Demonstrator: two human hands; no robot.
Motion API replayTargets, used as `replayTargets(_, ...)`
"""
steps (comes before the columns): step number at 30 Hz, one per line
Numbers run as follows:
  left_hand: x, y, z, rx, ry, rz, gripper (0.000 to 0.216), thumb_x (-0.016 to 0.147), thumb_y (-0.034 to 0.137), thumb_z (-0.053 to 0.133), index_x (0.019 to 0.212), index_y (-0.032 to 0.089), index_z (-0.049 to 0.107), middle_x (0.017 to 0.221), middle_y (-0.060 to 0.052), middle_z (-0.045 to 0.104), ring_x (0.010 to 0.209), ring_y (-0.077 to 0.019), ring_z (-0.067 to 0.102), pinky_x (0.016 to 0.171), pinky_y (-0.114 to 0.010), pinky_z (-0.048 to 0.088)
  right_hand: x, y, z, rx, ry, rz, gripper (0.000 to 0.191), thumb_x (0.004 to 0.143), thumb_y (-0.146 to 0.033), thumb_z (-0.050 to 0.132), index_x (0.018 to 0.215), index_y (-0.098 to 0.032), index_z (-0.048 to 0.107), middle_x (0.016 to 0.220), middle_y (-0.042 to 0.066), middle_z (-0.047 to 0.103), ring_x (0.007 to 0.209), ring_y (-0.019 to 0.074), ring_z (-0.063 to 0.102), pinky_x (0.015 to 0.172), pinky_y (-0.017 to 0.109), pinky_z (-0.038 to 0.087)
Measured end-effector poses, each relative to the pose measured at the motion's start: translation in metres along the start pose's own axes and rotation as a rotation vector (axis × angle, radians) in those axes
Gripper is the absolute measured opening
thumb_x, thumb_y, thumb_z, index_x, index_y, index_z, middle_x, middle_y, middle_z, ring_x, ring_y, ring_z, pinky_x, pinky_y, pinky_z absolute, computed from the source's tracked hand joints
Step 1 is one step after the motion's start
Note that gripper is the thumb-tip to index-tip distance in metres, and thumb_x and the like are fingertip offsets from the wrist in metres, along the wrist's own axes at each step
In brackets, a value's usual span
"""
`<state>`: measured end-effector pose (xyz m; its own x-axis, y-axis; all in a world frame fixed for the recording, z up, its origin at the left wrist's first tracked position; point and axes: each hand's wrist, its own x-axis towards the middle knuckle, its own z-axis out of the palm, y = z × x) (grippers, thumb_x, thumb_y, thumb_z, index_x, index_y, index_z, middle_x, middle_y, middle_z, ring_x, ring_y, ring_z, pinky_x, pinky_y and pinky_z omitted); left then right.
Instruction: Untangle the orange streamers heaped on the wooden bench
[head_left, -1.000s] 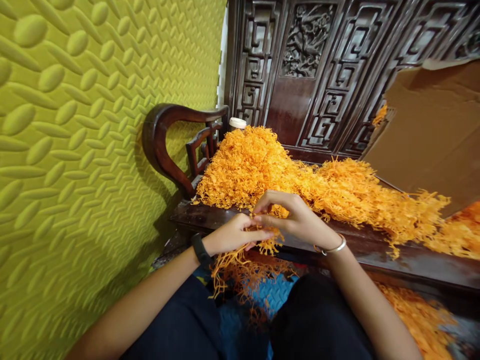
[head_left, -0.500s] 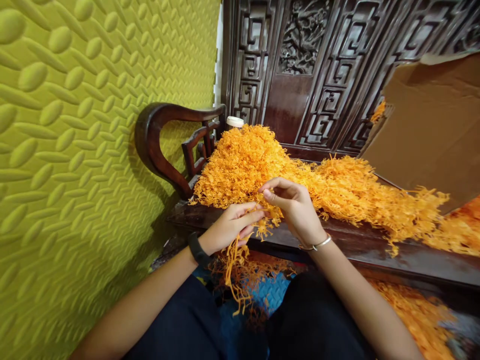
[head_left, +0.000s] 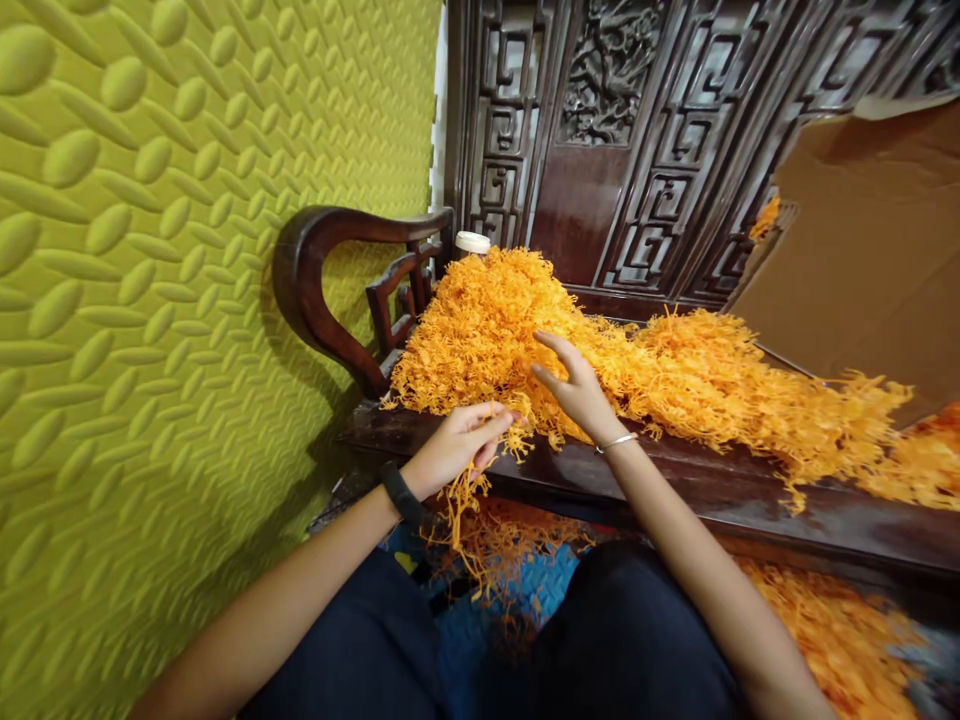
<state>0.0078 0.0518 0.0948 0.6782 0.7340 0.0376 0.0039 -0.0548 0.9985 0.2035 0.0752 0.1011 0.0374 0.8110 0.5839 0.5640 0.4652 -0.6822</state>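
Observation:
My left hand [head_left: 466, 440] is closed round a bunch of orange plastic strands [head_left: 459, 510]. Some strands stick out past its fingertips and others dangle below the palm. Over the front of a large heap of orange frilly strands [head_left: 487, 320] is my right hand [head_left: 574, 385], its thumb and index finger apart and nothing seen between them. Whether its fingertips touch the heap I cannot tell. The heap lies on a dark wooden bench [head_left: 697, 490] in front of my knees.
A curved wooden armrest [head_left: 296, 260] and a yellow-green padded wall [head_left: 150, 350] border the left. A white-lidded container [head_left: 472, 243] stands behind the heap. Brown cardboard [head_left: 870, 250] leans at the right against the carved backrest [head_left: 577, 200]. More orange strands [head_left: 832, 640] lie below the bench.
My right hand has opened and moved up away from my left hand, over the heap. My left hand has shifted slightly left, still holding the strands.

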Motion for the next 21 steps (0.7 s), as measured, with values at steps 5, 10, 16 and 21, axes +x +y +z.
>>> replayTargets(5,0.001,-0.003,-0.002,0.041,0.040,0.013,0.033,0.086,0.042,0.049,0.098,0.013,0.058,0.037,0.011,0.038,0.030,-0.0036,0.030,0.035,-0.015,0.028,-0.008,-0.033,-0.007,0.129,-0.246,0.058,0.031,0.085,-0.041,0.050,0.096,-0.016,0.064,0.098,0.009,0.067,0.092,0.0183,0.063,0.082,0.036,0.049)
replayTargets(10,0.002,-0.005,-0.004,-0.050,0.114,0.014,0.030,0.084,0.043,0.050,0.087,0.015,0.056,0.038,0.011,0.039,0.029,-0.0033,0.030,0.034,-0.015,0.029,-0.015,-0.051,-0.013,0.047,-0.415,0.044,0.031,0.071,-0.040,0.068,0.085,-0.013,0.067,0.079,0.006,0.068,0.073,0.0158,0.062,0.070,0.030,0.049)
replayTargets(16,-0.002,0.002,-0.002,-0.098,0.106,0.023,0.037,0.085,0.044,0.049,0.103,0.013,0.059,0.038,0.011,0.036,0.028,-0.0035,0.029,0.033,-0.015,0.030,-0.014,-0.046,-0.009,0.284,-0.267,0.159,0.026,0.072,-0.041,0.067,0.074,-0.015,0.066,0.072,0.004,0.066,0.067,0.0133,0.060,0.065,0.029,0.047)
replayTargets(21,-0.006,0.004,-0.001,-0.098,0.080,-0.004,0.038,0.085,0.043,0.050,0.103,0.012,0.062,0.037,0.011,0.034,0.027,-0.0031,0.029,0.033,-0.015,0.029,-0.009,-0.033,-0.011,0.482,0.026,0.207,0.018,0.069,-0.033,0.068,0.066,-0.017,0.061,0.060,-0.001,0.058,0.055,0.0107,0.054,0.059,0.028,0.047)
